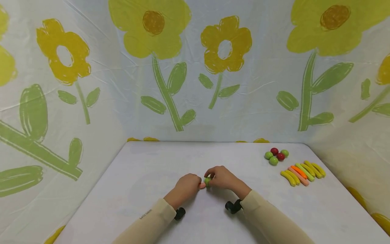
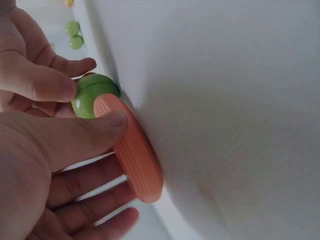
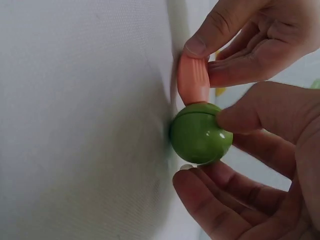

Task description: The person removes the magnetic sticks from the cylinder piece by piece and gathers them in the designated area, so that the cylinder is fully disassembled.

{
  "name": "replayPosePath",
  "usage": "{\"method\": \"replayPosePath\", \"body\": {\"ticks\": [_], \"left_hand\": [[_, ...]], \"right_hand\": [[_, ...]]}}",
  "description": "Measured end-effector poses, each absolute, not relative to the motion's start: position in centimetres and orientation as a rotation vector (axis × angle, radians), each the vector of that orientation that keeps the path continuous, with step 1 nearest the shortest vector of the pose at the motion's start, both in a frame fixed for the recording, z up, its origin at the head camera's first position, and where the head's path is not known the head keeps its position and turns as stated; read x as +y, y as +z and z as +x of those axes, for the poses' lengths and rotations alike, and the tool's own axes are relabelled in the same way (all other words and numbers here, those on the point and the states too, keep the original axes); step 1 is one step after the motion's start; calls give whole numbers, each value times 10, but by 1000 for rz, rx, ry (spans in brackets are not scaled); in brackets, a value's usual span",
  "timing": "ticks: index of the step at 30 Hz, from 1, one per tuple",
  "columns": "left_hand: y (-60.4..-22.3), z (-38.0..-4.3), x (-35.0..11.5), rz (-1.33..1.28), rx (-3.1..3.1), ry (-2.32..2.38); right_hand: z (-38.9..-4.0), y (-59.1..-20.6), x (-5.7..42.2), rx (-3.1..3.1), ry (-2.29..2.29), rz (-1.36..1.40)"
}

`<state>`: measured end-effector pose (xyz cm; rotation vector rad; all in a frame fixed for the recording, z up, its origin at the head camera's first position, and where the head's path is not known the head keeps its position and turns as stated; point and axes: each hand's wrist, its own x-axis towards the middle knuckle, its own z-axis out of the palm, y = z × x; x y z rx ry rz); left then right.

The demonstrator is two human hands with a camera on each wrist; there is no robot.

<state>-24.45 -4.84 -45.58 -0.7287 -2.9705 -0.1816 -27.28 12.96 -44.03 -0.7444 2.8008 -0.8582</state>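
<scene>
Near the middle of the white table, my left hand [image 1: 188, 185] pinches a salmon-pink ribbed stick [image 2: 132, 152] between thumb and fingers; its remaining fingers spread below, in the left wrist view. Close on its right, my right hand [image 1: 223, 178] holds a glossy green ball [image 3: 200, 135] with a seam around it, thumb on one side and fingers on the other. In the right wrist view the stick's end meets the ball's seamed side. Both pieces stay low at the white tabletop. In the head view the fingers cover much of them.
Several red and green balls [image 1: 273, 161] cluster at the table's back right. In front of them lies a slanted row of yellow curved pieces [image 1: 287, 178] plus pink, orange [image 1: 299, 172] and light-green sticks. A flower-printed cloth [image 1: 213, 125] walls the back and sides.
</scene>
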Motion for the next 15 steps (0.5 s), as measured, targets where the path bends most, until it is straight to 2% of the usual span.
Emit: {"method": "replayPosePath", "body": {"ticks": [7,15], "left_hand": [[-455,-246,-52,-831,-2939,-275],[-458,-249,-55,-863,-2932,-321]], "right_hand": [[-272,-443,129,2800,-780,-923],[-269,-437,136,2837,-714,-867]]}}
